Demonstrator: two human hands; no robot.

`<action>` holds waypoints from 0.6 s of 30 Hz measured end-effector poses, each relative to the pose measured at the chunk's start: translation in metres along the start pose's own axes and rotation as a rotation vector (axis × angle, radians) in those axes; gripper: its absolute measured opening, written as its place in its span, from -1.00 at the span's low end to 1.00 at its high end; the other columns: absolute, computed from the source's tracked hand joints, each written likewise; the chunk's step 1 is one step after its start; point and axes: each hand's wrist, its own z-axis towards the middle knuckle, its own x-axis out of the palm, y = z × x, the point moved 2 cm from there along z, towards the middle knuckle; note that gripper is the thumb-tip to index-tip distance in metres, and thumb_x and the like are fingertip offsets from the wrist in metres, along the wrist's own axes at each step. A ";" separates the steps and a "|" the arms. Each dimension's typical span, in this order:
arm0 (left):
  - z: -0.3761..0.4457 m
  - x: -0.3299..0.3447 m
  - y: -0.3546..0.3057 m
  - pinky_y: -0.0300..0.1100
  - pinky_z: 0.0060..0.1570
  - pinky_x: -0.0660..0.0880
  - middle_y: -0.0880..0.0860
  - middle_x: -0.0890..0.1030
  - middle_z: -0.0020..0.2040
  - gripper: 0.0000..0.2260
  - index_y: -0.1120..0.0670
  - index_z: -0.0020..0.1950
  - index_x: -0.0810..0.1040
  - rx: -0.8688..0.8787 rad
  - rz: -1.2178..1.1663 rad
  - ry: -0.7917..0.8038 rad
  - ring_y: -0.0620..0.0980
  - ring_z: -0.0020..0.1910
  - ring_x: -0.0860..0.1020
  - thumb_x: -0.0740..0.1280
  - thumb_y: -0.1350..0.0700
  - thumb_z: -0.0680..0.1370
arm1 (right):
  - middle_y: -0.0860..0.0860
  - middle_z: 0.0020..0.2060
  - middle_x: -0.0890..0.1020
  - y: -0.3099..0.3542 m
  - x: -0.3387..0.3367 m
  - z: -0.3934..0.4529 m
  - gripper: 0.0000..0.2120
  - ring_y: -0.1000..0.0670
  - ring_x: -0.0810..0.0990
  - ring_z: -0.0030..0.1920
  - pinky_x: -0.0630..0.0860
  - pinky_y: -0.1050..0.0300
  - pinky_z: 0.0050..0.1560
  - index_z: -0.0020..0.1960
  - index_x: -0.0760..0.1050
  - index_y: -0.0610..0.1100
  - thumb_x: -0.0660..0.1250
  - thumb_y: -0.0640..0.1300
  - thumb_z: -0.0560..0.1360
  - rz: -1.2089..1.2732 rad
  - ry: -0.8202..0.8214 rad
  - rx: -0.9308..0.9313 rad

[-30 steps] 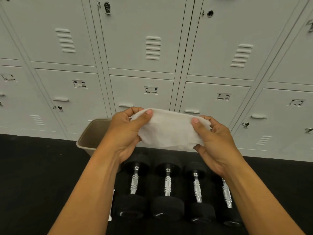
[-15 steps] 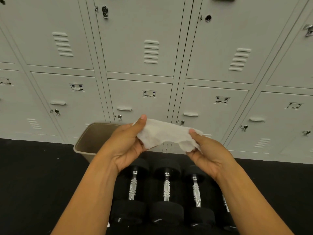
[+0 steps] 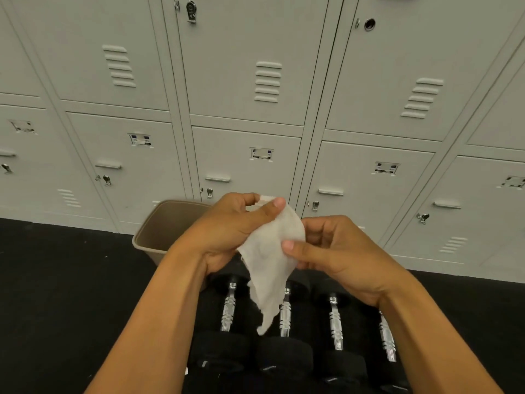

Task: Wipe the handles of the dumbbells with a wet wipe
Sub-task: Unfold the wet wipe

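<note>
A white wet wipe (image 3: 270,263) hangs in the air above the dumbbells, folded and drooping to a point. My left hand (image 3: 230,231) pinches its top edge between thumb and fingers. My right hand (image 3: 338,254) pinches its right side with the thumb on top. Below them, several black dumbbells with chrome handles lie side by side on the dark floor: the leftmost handle (image 3: 228,308), one beside it (image 3: 285,317) partly behind the wipe, a third (image 3: 335,322), and a fourth (image 3: 387,342) partly hidden by my right forearm.
A beige bin (image 3: 159,234) stands open on the floor just left of the dumbbells, against a wall of grey lockers (image 3: 250,89). Black floor (image 3: 56,294) spreads left and right of the dumbbells.
The wipe was stretched wide between both hands; my hands have come together, and it now hangs folded and narrow. The camera view tilted slightly down.
</note>
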 end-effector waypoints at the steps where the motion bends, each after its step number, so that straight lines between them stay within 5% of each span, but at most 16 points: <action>1: 0.002 -0.002 0.001 -0.15 -0.21 0.62 0.17 0.68 -0.11 -0.57 0.22 0.08 0.55 -0.008 -0.030 -0.049 0.04 -0.16 0.67 0.37 -0.06 0.36 | -0.09 -0.05 0.70 -0.001 0.000 0.001 -0.66 -0.06 0.67 -0.01 0.61 0.11 -0.03 0.08 0.59 -0.20 0.40 -0.13 0.33 0.045 -0.003 0.003; 5: -0.006 0.004 0.008 -0.09 -0.20 0.63 0.12 0.70 -0.03 -0.46 0.12 0.24 0.55 -0.137 -0.262 0.021 0.05 -0.05 0.68 0.21 -0.24 0.46 | -0.13 -0.05 0.70 -0.001 -0.001 0.008 -0.64 -0.10 0.67 0.00 0.61 0.03 0.01 0.16 0.52 -0.17 0.37 -0.14 0.37 0.194 -0.113 -0.007; 7: -0.012 0.006 0.014 0.03 -0.18 0.62 0.15 0.65 0.11 -0.52 -0.01 0.34 0.46 -0.143 -0.292 0.108 0.11 0.01 0.66 0.38 -0.08 0.45 | -0.17 -0.10 0.70 -0.002 -0.003 0.012 -0.68 -0.14 0.68 -0.04 0.60 -0.04 0.01 0.16 0.43 -0.13 0.37 -0.18 0.43 0.207 -0.196 -0.017; 9: -0.013 0.002 0.018 0.13 -0.11 0.61 0.21 0.61 0.17 -0.30 -0.20 0.38 0.30 -0.081 -0.270 0.092 0.20 0.07 0.63 0.48 0.20 0.35 | -0.20 -0.15 0.70 -0.003 -0.004 0.013 -0.69 -0.15 0.69 -0.11 0.62 -0.08 -0.05 0.15 0.35 -0.05 0.36 -0.23 0.46 0.211 -0.267 -0.021; 13: -0.018 -0.002 0.015 -0.01 -0.02 0.61 0.26 0.66 -0.01 -0.33 0.02 0.30 0.46 0.107 -0.117 -0.007 0.17 0.01 0.65 0.47 0.33 0.22 | -0.21 -0.13 0.68 -0.002 -0.004 0.010 -0.69 -0.08 0.68 -0.12 0.63 -0.07 -0.05 0.12 0.49 -0.06 0.42 -0.18 0.39 0.155 -0.294 -0.082; 16: -0.026 -0.007 0.014 -0.09 -0.06 0.62 0.17 0.67 0.01 -0.40 0.13 0.19 0.54 0.169 0.088 -0.115 0.10 -0.02 0.66 0.55 0.34 0.17 | -0.12 -0.05 0.67 0.001 -0.004 0.002 -0.51 -0.02 0.68 -0.04 0.62 0.15 -0.05 0.14 0.52 -0.20 0.51 -0.25 0.23 0.093 -0.198 -0.080; 18: -0.033 -0.010 0.013 -0.12 -0.11 0.62 0.12 0.67 -0.03 -0.55 0.12 0.09 0.58 0.209 0.325 -0.199 0.05 -0.06 0.66 0.55 0.35 0.26 | -0.11 -0.09 0.67 0.001 -0.003 -0.003 -0.56 -0.01 0.67 -0.10 0.61 0.23 -0.12 0.08 0.55 -0.21 0.54 -0.35 0.23 -0.077 -0.204 -0.079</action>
